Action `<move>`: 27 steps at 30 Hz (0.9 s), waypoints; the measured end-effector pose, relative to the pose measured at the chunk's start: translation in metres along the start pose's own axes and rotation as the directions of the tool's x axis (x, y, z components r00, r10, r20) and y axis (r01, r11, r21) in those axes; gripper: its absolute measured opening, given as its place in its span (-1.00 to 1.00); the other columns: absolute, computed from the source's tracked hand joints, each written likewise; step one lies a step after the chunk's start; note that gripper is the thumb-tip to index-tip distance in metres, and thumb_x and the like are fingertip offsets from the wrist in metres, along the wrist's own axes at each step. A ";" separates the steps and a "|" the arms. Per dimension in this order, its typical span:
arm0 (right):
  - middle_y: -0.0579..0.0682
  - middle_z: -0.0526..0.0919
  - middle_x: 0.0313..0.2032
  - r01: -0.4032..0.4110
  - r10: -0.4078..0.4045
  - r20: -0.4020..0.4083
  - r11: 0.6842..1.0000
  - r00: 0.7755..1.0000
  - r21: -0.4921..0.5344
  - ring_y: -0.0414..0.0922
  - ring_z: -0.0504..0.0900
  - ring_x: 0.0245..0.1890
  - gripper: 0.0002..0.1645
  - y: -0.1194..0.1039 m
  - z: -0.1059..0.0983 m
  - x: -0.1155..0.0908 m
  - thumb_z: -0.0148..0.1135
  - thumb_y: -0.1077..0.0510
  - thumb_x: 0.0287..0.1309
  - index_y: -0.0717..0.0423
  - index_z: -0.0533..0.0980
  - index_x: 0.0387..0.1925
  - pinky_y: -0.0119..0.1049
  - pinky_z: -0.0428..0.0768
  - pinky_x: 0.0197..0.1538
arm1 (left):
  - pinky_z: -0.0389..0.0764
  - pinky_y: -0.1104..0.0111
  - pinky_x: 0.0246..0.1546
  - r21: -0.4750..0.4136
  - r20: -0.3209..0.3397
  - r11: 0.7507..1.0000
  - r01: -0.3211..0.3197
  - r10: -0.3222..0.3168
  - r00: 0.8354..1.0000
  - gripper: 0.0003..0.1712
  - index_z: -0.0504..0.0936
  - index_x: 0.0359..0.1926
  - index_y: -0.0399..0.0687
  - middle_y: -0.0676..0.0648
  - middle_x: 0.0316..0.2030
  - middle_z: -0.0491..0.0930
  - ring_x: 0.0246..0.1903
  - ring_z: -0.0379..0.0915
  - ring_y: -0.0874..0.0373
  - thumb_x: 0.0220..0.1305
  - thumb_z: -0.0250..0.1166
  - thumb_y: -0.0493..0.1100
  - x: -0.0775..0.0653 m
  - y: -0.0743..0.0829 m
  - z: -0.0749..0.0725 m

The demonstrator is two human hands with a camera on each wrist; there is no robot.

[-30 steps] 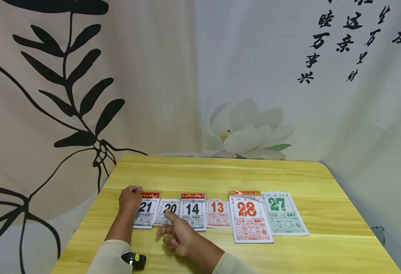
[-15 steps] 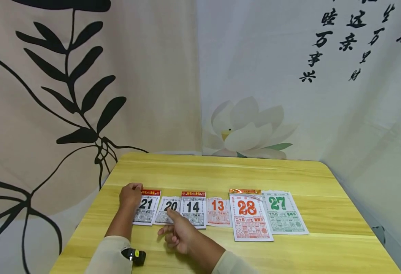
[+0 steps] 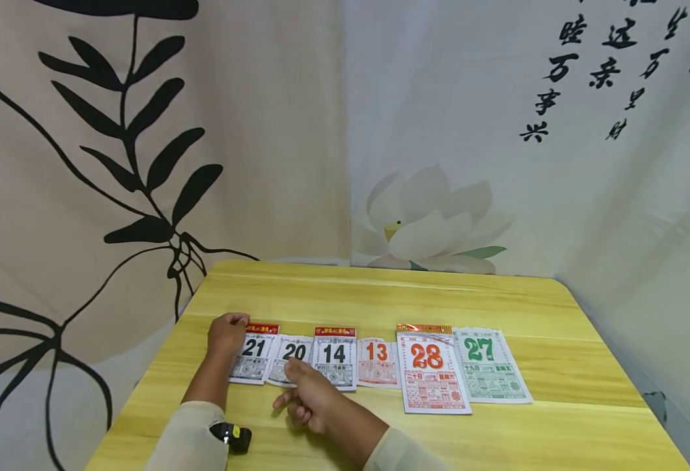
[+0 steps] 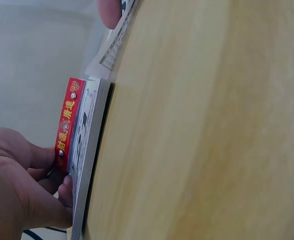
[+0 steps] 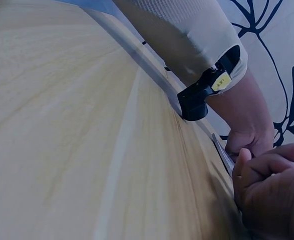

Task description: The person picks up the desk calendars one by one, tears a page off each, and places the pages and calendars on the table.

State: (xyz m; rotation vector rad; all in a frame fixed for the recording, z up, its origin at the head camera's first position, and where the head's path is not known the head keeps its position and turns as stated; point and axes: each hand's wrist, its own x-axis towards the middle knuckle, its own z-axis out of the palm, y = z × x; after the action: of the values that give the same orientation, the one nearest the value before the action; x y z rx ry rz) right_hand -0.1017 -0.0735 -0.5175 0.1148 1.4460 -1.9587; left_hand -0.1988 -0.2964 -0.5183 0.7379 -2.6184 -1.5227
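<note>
My left hand holds the left edge of a tear-off calendar pad numbered 21, with a red header. The left wrist view shows its thumb and fingers about the pad's header end. Just right of that pad lies a loose calendar sheet numbered 20. My right hand has its thumb extended over this sheet's lower part, and its other fingers are loosely bent. A fingertip shows against the sheet in the left wrist view. In the right wrist view, the right hand partly hides the left.
Further right stand a red-headed pad numbered 14, a loose sheet numbered 13, a larger pad numbered 28 and a green-printed sheet numbered 27. All lie on a wooden table. Printed curtains hang behind.
The head view has shifted slightly, so the whole scene sits a little higher and to the right. Both hands and the calendar pieces keep their places.
</note>
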 end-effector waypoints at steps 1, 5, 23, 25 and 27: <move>0.03 0.69 -0.44 -0.001 0.001 -0.005 1.000 1.000 -0.004 -0.42 0.24 -0.72 -0.24 -0.001 0.000 0.000 0.00 -0.15 0.72 -0.10 0.09 0.74 -0.61 0.14 -0.60 | 0.36 -0.14 0.51 0.000 0.002 1.000 0.002 -0.002 1.000 -0.56 0.61 0.36 -0.28 -0.40 0.36 0.53 0.33 0.41 -0.27 0.73 0.02 -0.14 0.001 -0.001 0.000; 0.04 0.70 -0.43 -0.004 0.004 -0.010 1.000 1.000 -0.016 -0.43 0.25 -0.71 -0.27 -0.004 0.000 0.000 0.00 -0.11 0.72 -0.09 0.11 0.72 -0.62 0.14 -0.60 | 0.40 -0.13 0.47 -0.001 0.001 1.000 -0.001 0.001 1.000 -0.56 0.63 0.34 -0.29 -0.40 0.33 0.56 0.28 0.44 -0.25 0.73 0.03 -0.15 0.004 -0.003 0.000; 0.00 0.73 -0.41 0.022 -0.022 -0.021 1.000 1.000 -0.003 -0.43 0.25 -0.72 -0.20 -0.006 -0.008 -0.002 0.08 -0.07 0.68 0.01 0.11 0.74 -0.62 0.15 -0.59 | 0.41 -0.12 0.46 -0.016 0.008 1.000 0.013 -0.013 1.000 -0.52 0.59 0.40 -0.28 -0.42 0.36 0.54 0.27 0.44 -0.25 0.75 -0.01 -0.11 -0.002 0.005 0.001; -0.01 0.71 -0.42 0.027 -0.027 -0.026 1.000 0.999 0.010 -0.44 0.24 -0.73 -0.22 -0.007 -0.010 -0.005 0.09 -0.07 0.68 0.03 0.15 0.73 -0.63 0.14 -0.60 | 0.43 -0.12 0.45 -0.018 -0.002 1.000 0.021 -0.021 1.000 -0.52 0.59 0.40 -0.28 -0.42 0.34 0.54 0.26 0.45 -0.25 0.74 0.00 -0.12 -0.004 0.006 0.000; -0.01 0.71 -0.43 0.032 -0.032 -0.021 0.999 0.999 0.021 -0.44 0.23 -0.74 -0.23 -0.009 -0.012 -0.008 0.10 -0.09 0.68 0.04 0.18 0.71 -0.63 0.13 -0.62 | 0.44 -0.13 0.43 -0.032 -0.010 0.999 0.041 -0.041 0.999 -0.52 0.58 0.42 -0.26 -0.41 0.35 0.53 0.27 0.45 -0.25 0.74 0.00 -0.11 -0.007 0.007 -0.002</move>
State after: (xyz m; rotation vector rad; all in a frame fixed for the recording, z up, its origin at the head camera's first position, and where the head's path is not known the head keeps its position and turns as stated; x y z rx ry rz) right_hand -0.1049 -0.0581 -0.5115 0.1217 1.4488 -2.0045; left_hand -0.1948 -0.2923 -0.5104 0.7996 -2.5809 -1.5615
